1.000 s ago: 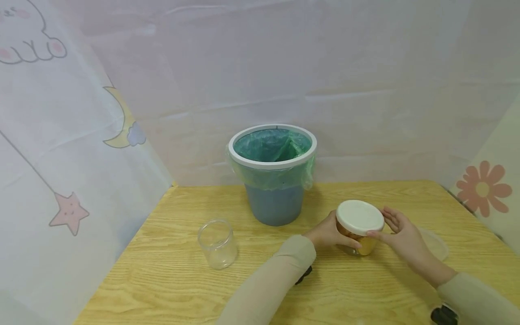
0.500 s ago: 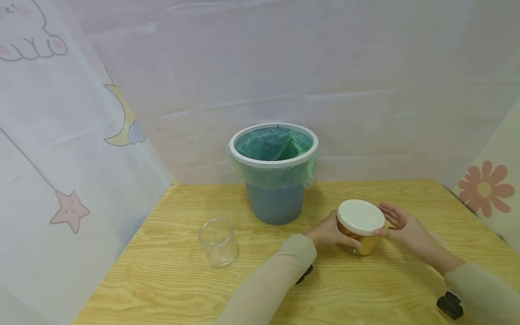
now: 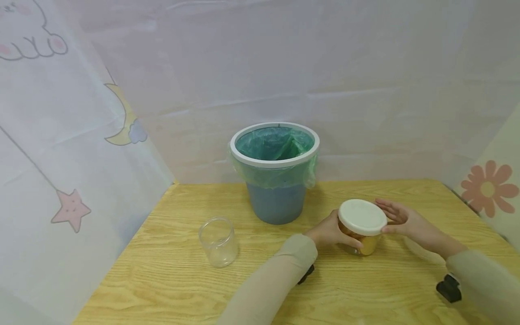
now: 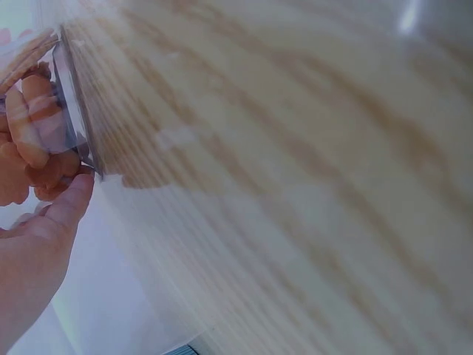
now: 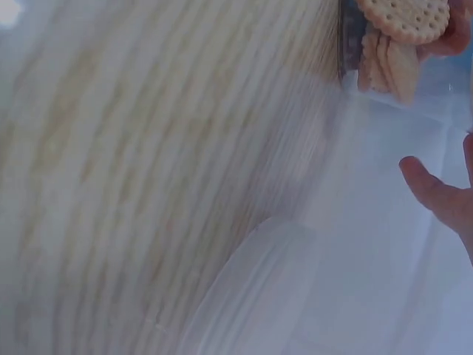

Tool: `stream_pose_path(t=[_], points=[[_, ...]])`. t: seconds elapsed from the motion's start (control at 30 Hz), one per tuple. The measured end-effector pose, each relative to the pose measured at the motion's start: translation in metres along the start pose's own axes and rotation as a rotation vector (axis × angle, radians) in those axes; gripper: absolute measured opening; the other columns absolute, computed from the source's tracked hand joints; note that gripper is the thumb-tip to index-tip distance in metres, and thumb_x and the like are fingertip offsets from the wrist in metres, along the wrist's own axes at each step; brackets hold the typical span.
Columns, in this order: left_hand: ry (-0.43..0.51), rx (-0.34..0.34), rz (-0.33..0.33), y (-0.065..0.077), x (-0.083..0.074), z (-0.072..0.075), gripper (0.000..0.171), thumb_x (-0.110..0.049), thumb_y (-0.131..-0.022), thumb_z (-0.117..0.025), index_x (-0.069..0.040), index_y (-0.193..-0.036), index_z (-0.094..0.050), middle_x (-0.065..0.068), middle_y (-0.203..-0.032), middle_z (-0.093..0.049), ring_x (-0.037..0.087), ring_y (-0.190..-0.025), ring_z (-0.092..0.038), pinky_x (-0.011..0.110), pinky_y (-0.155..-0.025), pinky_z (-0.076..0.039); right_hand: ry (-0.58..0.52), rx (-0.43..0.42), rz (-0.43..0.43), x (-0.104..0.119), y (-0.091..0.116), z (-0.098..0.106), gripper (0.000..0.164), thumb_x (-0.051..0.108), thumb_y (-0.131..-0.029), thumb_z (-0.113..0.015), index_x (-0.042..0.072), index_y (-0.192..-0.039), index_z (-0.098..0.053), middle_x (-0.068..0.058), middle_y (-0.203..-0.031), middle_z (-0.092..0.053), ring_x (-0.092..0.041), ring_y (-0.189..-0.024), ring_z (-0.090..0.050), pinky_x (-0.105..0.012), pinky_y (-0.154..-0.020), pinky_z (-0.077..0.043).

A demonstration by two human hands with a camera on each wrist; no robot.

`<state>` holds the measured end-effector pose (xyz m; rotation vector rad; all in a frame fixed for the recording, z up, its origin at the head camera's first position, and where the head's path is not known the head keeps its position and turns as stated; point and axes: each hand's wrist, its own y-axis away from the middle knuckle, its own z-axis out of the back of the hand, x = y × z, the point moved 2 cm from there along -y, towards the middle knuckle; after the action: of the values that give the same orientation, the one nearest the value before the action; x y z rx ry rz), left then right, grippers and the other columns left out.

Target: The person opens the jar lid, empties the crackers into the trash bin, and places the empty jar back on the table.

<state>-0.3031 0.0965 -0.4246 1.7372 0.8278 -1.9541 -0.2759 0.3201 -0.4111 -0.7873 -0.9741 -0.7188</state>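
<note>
A clear jar (image 3: 369, 245) with a white lid (image 3: 362, 217) stands on the right side of the table. Round crackers (image 5: 408, 18) and orange-brown snack pieces (image 4: 41, 118) show through its wall. My left hand (image 3: 331, 232) grips the jar from the left, its thumb across the front below the lid. From the right, my right hand (image 3: 410, 228) holds the lid at its rim, thumb at the front and fingers toward the back. In the right wrist view one finger (image 5: 432, 192) stands out apart from the jar wall.
A blue bin (image 3: 276, 203) with a white rim and green liner stands at the back middle. An open clear jar (image 3: 219, 246) is at the left. A translucent round lid (image 5: 255, 296) lies on the wooden table (image 3: 162, 289), partly behind my right forearm.
My right hand has shifted round the lid's rim, its fingers toward the back and its wrist farther right. My left hand keeps its grip on the jar.
</note>
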Motion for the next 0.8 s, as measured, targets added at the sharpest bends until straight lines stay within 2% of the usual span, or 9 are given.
stream_pose_path(t=[0.1, 0.3, 0.6, 0.7, 0.8], points=[[0.023, 0.006, 0.005, 0.002, -0.005, -0.002, 0.077, 0.021, -0.074, -0.072, -0.009, -0.139, -0.045, -0.013, -0.120, -0.056, 0.000, -0.107, -0.055, 0.021, -0.092, -0.046, -0.027, 0.030, 0.009, -0.001, -0.001, 0.003, 0.072, -0.010, -0.093, -0.055, 0.006, -0.154, -0.021, 0.032, -0.139, -0.037, 0.016, -0.123, -0.036, -0.015, -0.088, -0.046], [0.018, -0.004, 0.005, 0.006, -0.011, -0.003, 0.075, 0.022, -0.074, -0.072, -0.007, -0.138, -0.046, -0.013, -0.118, -0.058, 0.000, -0.105, -0.057, 0.020, -0.092, -0.046, -0.036, 0.091, 0.011, 0.000, -0.005, 0.009, 0.074, -0.011, -0.093, -0.055, 0.002, -0.154, -0.016, 0.031, -0.141, -0.037, 0.016, -0.124, -0.036, -0.015, -0.089, -0.045], [-0.013, 0.003, -0.002, 0.002, -0.006, -0.002, 0.076, 0.020, -0.073, -0.074, -0.008, -0.138, -0.047, -0.014, -0.119, -0.058, -0.001, -0.107, -0.055, 0.019, -0.094, -0.044, -0.130, 0.199, 0.028, -0.003, -0.008, 0.016, 0.077, -0.012, -0.094, -0.052, 0.020, -0.156, -0.019, 0.029, -0.145, -0.036, 0.014, -0.128, -0.033, -0.016, -0.092, -0.043], [-0.023, -0.004, -0.007, 0.001, 0.000, 0.000, 0.078, 0.020, -0.072, -0.075, -0.010, -0.139, -0.047, -0.014, -0.121, -0.058, -0.001, -0.109, -0.055, 0.020, -0.095, -0.043, -0.096, 0.188, 0.038, -0.001, -0.008, 0.016, 0.078, -0.013, -0.094, -0.050, 0.018, -0.157, -0.014, 0.029, -0.146, -0.033, 0.015, -0.129, -0.031, -0.017, -0.091, -0.044], [-0.035, -0.008, -0.010, -0.002, 0.004, 0.001, 0.078, 0.019, -0.072, -0.075, -0.011, -0.139, -0.047, -0.013, -0.121, -0.058, -0.001, -0.109, -0.055, 0.020, -0.095, -0.043, -0.003, 0.089, 0.017, 0.006, -0.003, 0.014, 0.079, -0.011, -0.094, -0.052, 0.009, -0.157, -0.008, 0.027, -0.148, -0.031, 0.017, -0.127, -0.030, -0.016, -0.088, -0.046]])
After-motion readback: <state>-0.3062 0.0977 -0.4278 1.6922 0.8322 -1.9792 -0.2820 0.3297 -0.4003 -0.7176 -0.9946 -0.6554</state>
